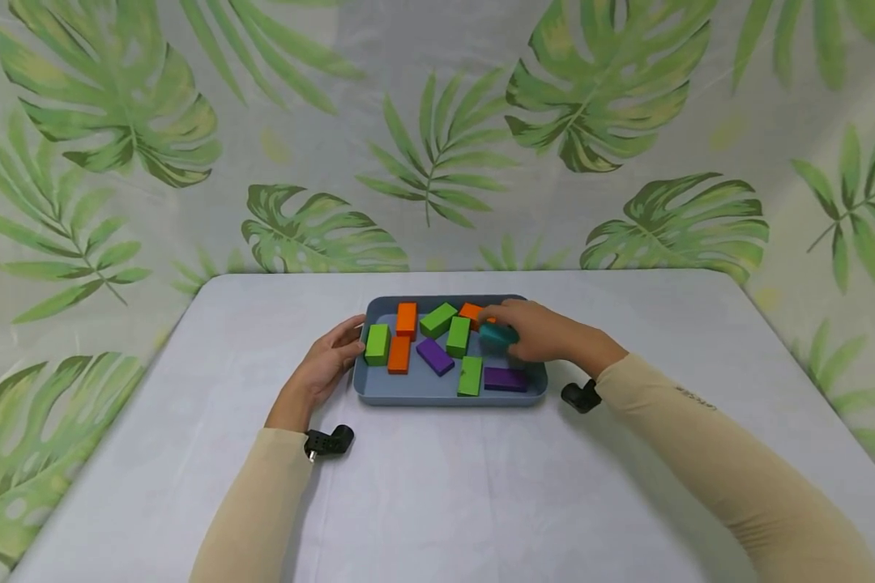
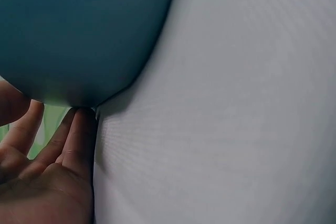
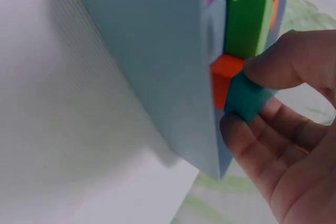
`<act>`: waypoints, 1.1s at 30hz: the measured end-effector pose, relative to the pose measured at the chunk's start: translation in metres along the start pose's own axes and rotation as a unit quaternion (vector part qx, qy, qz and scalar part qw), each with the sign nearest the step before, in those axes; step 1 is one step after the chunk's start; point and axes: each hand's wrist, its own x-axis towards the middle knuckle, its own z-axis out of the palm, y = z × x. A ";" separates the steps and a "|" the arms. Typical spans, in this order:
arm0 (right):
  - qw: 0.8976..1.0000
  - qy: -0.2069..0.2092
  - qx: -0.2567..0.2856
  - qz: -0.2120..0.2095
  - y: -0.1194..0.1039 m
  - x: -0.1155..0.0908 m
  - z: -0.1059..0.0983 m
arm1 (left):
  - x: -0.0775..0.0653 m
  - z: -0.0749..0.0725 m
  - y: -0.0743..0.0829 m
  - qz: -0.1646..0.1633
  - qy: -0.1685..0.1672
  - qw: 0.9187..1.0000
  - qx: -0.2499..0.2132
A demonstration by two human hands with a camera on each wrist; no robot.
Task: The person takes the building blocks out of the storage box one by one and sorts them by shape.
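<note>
A blue-grey rectangular tray point(image 1: 448, 400) holds several orange, green and purple blocks. My right hand point(image 1: 543, 328) is over the tray's right part, pinching a teal block point(image 3: 245, 97) between thumb and fingers. Close by lie an orange block point(image 1: 470, 313), partly covered by that hand, and a green block point(image 1: 458, 337). At the tray's left end, the fingers of my left hand point(image 1: 326, 364) rest against the outer wall, fairly straight. The left wrist view has these fingertips point(image 2: 83, 124) touching the tray's side.
A purple block point(image 1: 505, 379) lies along the tray's front right, beside a green block point(image 1: 470, 376). Another purple block point(image 1: 435, 356) sits mid-tray. Orange blocks point(image 1: 406, 321) and a green one point(image 1: 377, 345) are at left. White cloth point(image 1: 437, 486) covers the table; a leaf-print curtain point(image 1: 437, 146) hangs behind.
</note>
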 end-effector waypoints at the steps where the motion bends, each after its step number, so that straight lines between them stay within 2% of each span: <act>1: 1.000 0.004 0.003 0.001 0.001 -0.003 -0.002 | 0.000 0.000 0.000 0.000 0.000 1.000 0.001; 5: 0.999 0.031 0.012 0.009 0.009 -0.013 -0.009 | -0.001 0.001 -0.001 0.002 -0.003 1.000 0.000; 13: 0.995 0.095 0.007 0.023 0.043 -0.034 -0.024 | -0.001 0.000 -0.002 -0.005 0.005 1.000 0.003; 24: 0.992 0.104 -0.043 0.055 0.069 -0.047 -0.041 | -0.001 0.001 0.000 -0.002 0.001 1.000 0.005; 33: 0.993 0.088 -0.036 0.073 0.086 -0.042 -0.034 | -0.001 0.000 -0.001 -0.004 -0.003 1.000 -0.008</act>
